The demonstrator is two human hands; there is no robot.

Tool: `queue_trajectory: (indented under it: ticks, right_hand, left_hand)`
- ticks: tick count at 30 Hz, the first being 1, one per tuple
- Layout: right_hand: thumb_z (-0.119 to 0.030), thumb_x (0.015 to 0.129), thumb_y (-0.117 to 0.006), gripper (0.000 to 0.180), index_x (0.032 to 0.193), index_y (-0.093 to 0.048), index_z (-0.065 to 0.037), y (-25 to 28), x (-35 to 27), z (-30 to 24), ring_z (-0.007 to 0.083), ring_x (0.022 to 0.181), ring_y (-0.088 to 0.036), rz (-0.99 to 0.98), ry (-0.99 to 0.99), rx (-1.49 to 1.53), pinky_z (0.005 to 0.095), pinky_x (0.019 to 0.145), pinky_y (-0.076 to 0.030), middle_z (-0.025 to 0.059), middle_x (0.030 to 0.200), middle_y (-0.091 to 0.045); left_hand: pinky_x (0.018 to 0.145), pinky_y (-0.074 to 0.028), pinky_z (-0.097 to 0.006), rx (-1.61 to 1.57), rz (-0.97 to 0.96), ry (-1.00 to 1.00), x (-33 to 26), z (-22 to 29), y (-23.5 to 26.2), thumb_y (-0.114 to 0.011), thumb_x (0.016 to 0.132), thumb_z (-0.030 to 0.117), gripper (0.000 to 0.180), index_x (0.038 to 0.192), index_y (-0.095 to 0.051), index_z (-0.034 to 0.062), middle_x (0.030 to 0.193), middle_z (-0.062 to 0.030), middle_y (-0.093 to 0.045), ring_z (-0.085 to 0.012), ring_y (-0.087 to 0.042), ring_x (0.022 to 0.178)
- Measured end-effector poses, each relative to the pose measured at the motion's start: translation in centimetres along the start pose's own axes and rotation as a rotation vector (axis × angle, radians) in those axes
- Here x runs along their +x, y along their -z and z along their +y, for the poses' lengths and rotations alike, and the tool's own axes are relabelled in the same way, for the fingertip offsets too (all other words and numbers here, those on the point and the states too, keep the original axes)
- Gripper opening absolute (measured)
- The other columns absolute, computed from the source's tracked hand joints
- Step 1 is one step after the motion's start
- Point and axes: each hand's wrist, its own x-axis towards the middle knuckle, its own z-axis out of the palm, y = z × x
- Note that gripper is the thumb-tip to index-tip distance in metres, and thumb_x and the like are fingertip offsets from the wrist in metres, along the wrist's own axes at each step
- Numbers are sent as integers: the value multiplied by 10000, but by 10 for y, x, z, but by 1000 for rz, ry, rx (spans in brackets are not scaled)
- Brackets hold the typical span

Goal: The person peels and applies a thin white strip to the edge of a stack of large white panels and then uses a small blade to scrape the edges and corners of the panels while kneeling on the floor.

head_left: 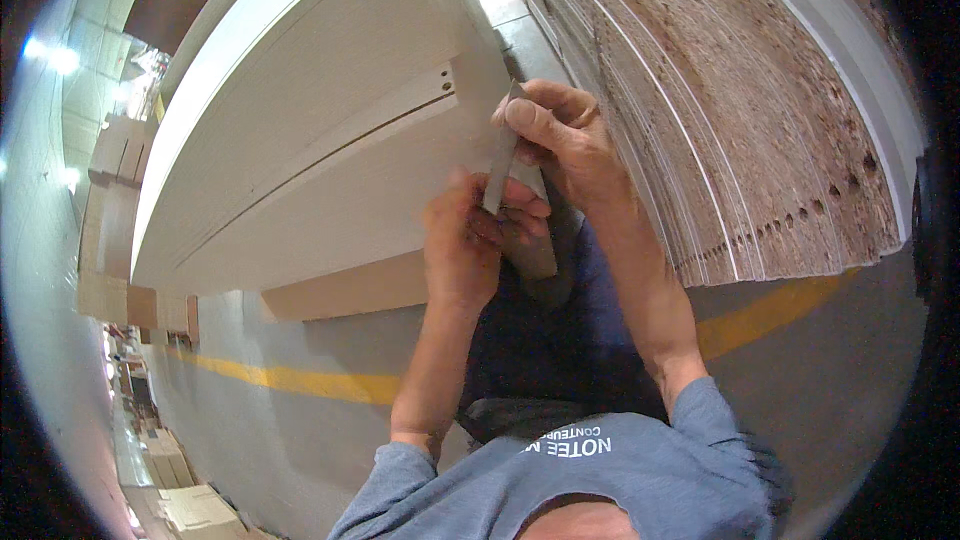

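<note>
1. I see the right hand (563, 130) pinching the upper end of a thin grey strip (500, 176) between thumb and fingers.
2. The left hand (468, 225) is at the strip's lower end, fingers curled; I cannot tell whether it grips.
3. The strip tilts beside a pale grooved panel (320, 90).
4. To my right stand rough-edged brown boards (760, 120); a yellow line (320, 383) crosses the grey floor (280, 455).
</note>
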Motion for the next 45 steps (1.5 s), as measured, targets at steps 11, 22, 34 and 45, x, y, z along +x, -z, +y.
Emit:
queue_trajectory:
  ticks: [11,22,34,45]
  right_hand:
    - [-342,892,-601,318,773,-649,-51,-4,-4,-10,47,561,-467,-24,-33,-270,215,496,-368,-25,626,-554]
    - [-289,910,-580,393,593,-548,-60,-28,13,-25,34,461,-388,53,10,-472,242,407,-300,-54,508,-457]
    - [-276,894,-582,388,574,-540,-59,-20,26,3,25,483,-416,87,-17,-401,226,426,-326,-56,521,-471]
    - [-258,887,-575,388,554,-514,-67,-24,30,0,25,464,-378,85,-9,-365,244,407,-285,-69,501,-432]
  left_hand:
    - [498,-421,-271,-65,66,-37,10,-7,13,-581,897,253,205,845,-573,55,668,-62,-557,-162,-523,554]
    - [449,-434,-242,-4,112,-124,16,13,3,-602,896,217,234,751,-583,34,637,-59,-578,-124,-551,514]
    - [424,-395,-236,-4,149,-130,26,10,11,-600,891,199,226,734,-575,39,616,-46,-562,-111,-521,487]
    - [420,-381,-264,-11,195,-213,22,8,-5,-574,904,208,226,751,-536,46,602,-54,-530,-142,-496,495]
